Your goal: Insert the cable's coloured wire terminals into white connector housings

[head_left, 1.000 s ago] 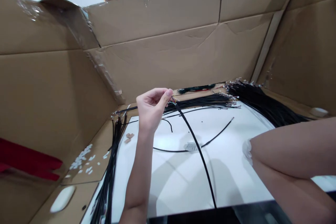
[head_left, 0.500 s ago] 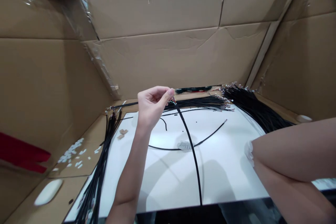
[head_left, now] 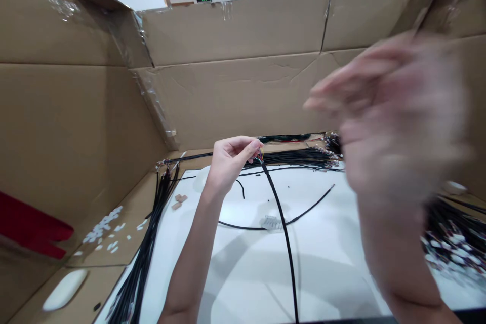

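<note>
My left hand (head_left: 233,159) is closed in a pinch on the thin coloured wires at the end of a black cable (head_left: 280,205). From the fingertips the cable hangs down over the white table top (head_left: 243,258) to its front edge. My right hand (head_left: 398,116) is raised at the right, large and close to the camera, apart from the cable. Motion smears its fingers, so whether it holds anything cannot be made out. Behind the hanging cable, another black cable (head_left: 243,228) lies curved on the table, with a small clear plastic piece (head_left: 273,222) at its middle.
Cardboard walls (head_left: 235,91) enclose the table. Bundles of black cables lie at the left (head_left: 152,233), along the back (head_left: 299,157) and at the right (head_left: 455,228). Small white pieces (head_left: 102,225) and a white rounded object (head_left: 66,289) lie on cardboard at the left.
My right hand has swung up from the right side into view, blurred. My left hand still pinches the cable's wires. The whole view has shifted slightly.
</note>
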`<state>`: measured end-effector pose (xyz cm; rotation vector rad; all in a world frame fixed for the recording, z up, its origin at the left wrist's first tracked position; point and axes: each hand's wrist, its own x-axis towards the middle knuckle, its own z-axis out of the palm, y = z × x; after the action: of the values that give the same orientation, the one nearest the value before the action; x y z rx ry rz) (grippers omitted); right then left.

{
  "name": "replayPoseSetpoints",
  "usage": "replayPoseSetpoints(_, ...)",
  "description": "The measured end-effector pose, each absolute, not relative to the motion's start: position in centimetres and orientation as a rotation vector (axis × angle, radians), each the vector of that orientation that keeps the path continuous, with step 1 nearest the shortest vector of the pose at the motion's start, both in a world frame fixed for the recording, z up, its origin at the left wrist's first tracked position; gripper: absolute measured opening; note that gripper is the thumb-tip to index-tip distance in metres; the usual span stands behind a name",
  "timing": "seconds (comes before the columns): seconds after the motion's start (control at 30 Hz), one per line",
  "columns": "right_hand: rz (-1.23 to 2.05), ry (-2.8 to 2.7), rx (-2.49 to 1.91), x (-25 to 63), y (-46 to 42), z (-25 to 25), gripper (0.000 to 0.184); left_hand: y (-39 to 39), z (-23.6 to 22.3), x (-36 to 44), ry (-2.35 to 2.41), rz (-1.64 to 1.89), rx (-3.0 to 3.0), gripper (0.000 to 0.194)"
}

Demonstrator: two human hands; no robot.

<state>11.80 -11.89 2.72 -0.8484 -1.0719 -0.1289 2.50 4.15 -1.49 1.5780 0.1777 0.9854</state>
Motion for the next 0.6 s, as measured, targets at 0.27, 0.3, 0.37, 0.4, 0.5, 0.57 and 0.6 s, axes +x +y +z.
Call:
replayPoseSetpoints(0.27,0.492,-1.078,-1.086,13.6,-5.3,-3.6,0.028,4.7,-2.2,3.2,0.178,0.938,1.564,0.018)
replayPoseSetpoints(0.3,0.499,-1.059,-1.077,13.5,-5.3,-3.8,0.028,4.7,-2.3,3.3,0.178,0.938,1.558,0.017)
replayPoseSetpoints(0.37,0.474,-1.006,-1.055,13.3,-5.4,-3.9,0.026,4.8,-2.4,3.7,0.182,0.941,1.545,0.016)
replayPoseSetpoints(0.4,0.452,-0.975,-1.044,13.2,-5.4,-4.0,0.024,4.9,-2.5,3.8,0.187,0.943,1.539,0.016)
replayPoseSetpoints(0.5,0.409,-0.903,-1.006,13.0,-5.4,-4.6,0.017,4.9,-2.6,4.1,0.207,0.953,1.525,0.014)
replayPoseSetpoints(0.57,0.412,-0.875,-0.959,12.9,-5.3,-5.0,0.014,4.8,-2.6,4.2,0.215,0.951,1.519,0.014)
replayPoseSetpoints(0.6,0.419,-0.865,-0.928,12.9,-5.3,-5.1,0.012,4.8,-2.7,4.3,0.215,0.946,1.516,0.014)
